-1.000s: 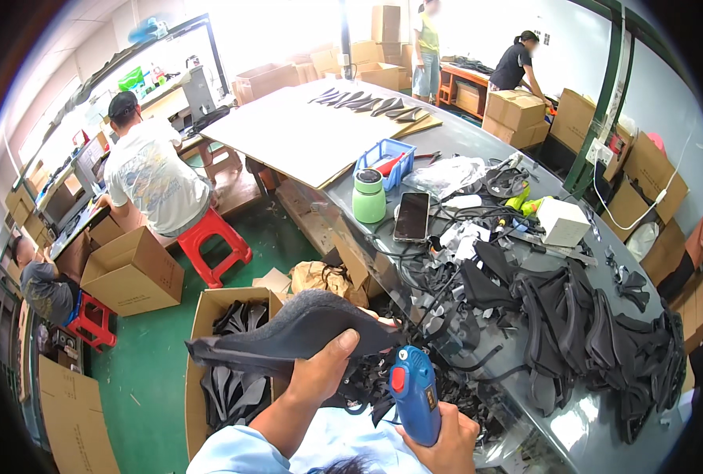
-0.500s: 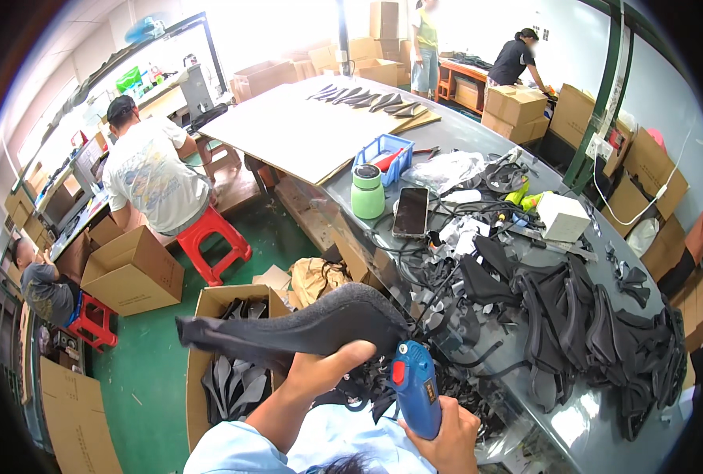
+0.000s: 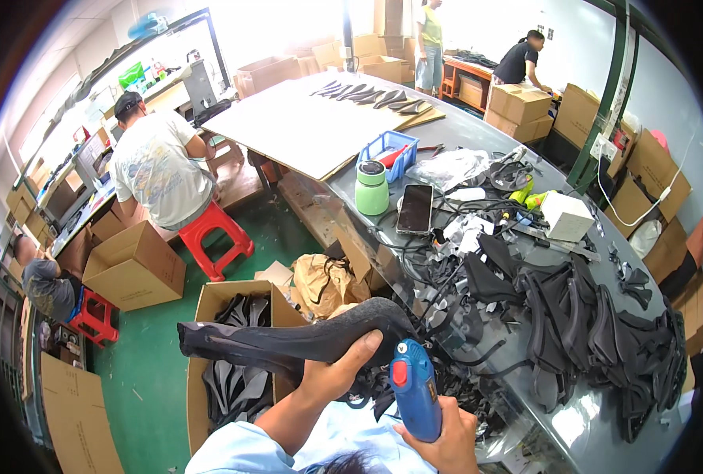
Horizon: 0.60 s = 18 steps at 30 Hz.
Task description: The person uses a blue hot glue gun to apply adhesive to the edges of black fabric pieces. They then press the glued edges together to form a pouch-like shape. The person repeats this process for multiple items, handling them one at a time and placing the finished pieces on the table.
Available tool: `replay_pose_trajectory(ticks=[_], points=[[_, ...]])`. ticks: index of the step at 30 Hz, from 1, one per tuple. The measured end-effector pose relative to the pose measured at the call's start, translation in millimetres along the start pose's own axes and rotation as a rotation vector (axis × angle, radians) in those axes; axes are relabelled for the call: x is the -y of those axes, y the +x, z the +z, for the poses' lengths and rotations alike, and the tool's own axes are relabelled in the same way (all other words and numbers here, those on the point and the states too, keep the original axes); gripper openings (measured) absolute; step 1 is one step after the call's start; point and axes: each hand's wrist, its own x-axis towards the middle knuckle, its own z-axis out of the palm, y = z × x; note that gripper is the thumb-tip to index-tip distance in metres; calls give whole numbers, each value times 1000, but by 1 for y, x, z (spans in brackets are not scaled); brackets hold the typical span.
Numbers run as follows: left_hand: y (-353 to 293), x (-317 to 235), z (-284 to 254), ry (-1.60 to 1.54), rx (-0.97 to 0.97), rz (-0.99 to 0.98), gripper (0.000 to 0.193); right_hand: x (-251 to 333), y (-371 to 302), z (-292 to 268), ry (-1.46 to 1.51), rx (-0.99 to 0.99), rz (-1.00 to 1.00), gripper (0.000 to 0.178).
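My left hand point(image 3: 337, 371) grips a long black curved moulded part point(image 3: 288, 341) and holds it level over an open cardboard box point(image 3: 209, 308) that contains several similar black parts. My right hand point(image 3: 446, 438) is closed around the handle of a blue glue gun point(image 3: 413, 387) with a red trigger, its nozzle pointing up toward the black part's right end. Both forearms wear light blue sleeves and come in from the lower edge.
A long grey worktable point(image 3: 588, 419) on the right bears a heap of black straps and parts point(image 3: 573, 324), a phone point(image 3: 415, 208), a green jar point(image 3: 372, 188), a blue basket point(image 3: 389, 154) and a white box point(image 3: 566, 215). A person in white point(image 3: 158, 170) sits on a red stool point(image 3: 213, 237); cardboard boxes stand around.
My left hand has lowered the black part slightly and swung its left end toward the box. The glue gun has stayed almost in place under the part's right end.
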Motion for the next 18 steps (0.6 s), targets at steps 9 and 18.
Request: replay_pose_trajectory(ticks=[9, 18], points=[[6, -12, -3, 17, 150, -113, 30, 1, 1, -2, 37, 9, 12, 56], [28, -37, -17, 571, 442, -71, 28, -1, 1, -5, -137, 5, -76, 40]])
